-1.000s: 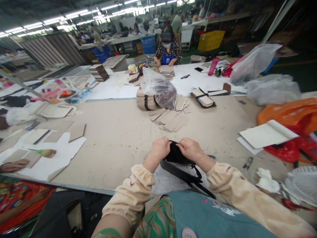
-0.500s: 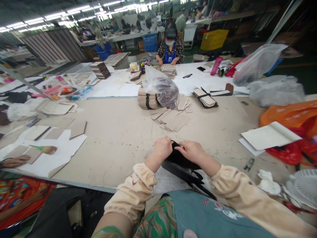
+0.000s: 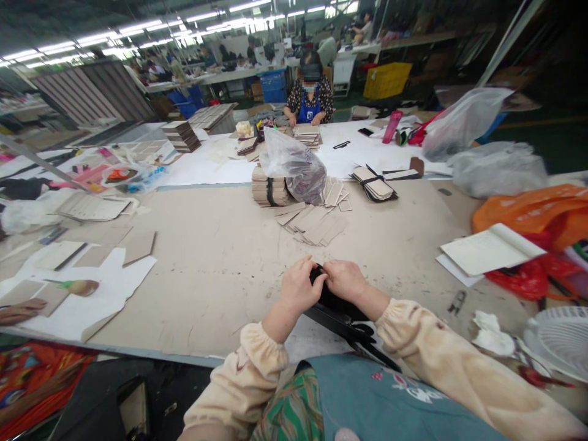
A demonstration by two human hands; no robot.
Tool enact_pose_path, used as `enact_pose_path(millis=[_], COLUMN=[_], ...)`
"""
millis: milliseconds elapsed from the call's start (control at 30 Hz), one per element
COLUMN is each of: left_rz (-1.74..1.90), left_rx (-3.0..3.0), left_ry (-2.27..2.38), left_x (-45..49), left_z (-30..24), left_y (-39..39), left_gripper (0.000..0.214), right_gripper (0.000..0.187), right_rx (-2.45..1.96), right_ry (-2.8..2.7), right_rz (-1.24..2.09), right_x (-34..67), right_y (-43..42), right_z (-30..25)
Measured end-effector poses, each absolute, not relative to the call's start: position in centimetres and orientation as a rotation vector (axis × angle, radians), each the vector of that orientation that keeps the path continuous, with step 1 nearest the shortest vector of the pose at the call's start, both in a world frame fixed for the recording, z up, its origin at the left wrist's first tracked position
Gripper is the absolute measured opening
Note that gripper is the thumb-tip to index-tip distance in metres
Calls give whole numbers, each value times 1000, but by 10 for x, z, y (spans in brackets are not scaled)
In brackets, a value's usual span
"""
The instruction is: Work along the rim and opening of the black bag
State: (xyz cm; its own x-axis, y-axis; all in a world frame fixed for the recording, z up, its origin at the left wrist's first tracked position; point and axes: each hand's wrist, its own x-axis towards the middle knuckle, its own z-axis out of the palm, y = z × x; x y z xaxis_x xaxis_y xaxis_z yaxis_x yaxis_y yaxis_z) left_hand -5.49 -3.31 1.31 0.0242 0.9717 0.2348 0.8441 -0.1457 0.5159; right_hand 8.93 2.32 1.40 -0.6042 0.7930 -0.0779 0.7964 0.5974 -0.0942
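Both my hands grip a small black pouch-like piece [image 3: 337, 300] at the near edge of the brown work table [image 3: 220, 257]. My left hand [image 3: 299, 286] pinches its top left edge with fingers closed. My right hand [image 3: 345, 279] pinches the top right edge, the fingertips of both hands nearly touching. A black strap [image 3: 353, 331] trails from the piece toward my lap. Cream sleeves cover both forearms.
Loose tan card pieces [image 3: 315, 223] lie ahead, behind them a banded stack [image 3: 269, 190] and a clear plastic bag [image 3: 294, 165]. White papers [image 3: 487, 250], an orange bag [image 3: 537, 211] and a white fan [image 3: 558, 340] sit at right. A person in a blue apron [image 3: 310, 98] works across the table.
My hands have drawn closer together on the top edge of the black piece. The camera shifted slightly.
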Motion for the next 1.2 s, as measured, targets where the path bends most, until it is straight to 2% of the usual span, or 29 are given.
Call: enact_pose_path(millis=[133,200,400,533,733,900,1033,1200], left_rz=[914,902,1081,972,563,495,493,660], left_rx=[1874,1794,1672,1664,1806,1840,1976,2340], left_ry=[1933,1937,1781,1508,1700,1706,1627,1552], left_x=[-48,-44,-50,-79,-107,-100,-87,-68], left_z=[7,-4,-34,-29,-6,-1,3,5], left_y=[-64,-73,-59,-19,28,8,-18,-25], left_gripper=[66,78,80,86,76,63,63,36], right_gripper=[27,29,28,26,28,28,29,28], right_rx=[1419,1424,1405,1464,1502,1505,1518,1562], right_ry=[2783,2787,2806,2763,2754,2741,2719,2698], right_rz=[-193,-192,-175,-151,-151,-200,-228,-202], right_x=[89,88,93,104,103,115,128,133], right_y=[21,21,27,42,40,24,8,0], right_z=[10,10,11,13,13,11,11,13])
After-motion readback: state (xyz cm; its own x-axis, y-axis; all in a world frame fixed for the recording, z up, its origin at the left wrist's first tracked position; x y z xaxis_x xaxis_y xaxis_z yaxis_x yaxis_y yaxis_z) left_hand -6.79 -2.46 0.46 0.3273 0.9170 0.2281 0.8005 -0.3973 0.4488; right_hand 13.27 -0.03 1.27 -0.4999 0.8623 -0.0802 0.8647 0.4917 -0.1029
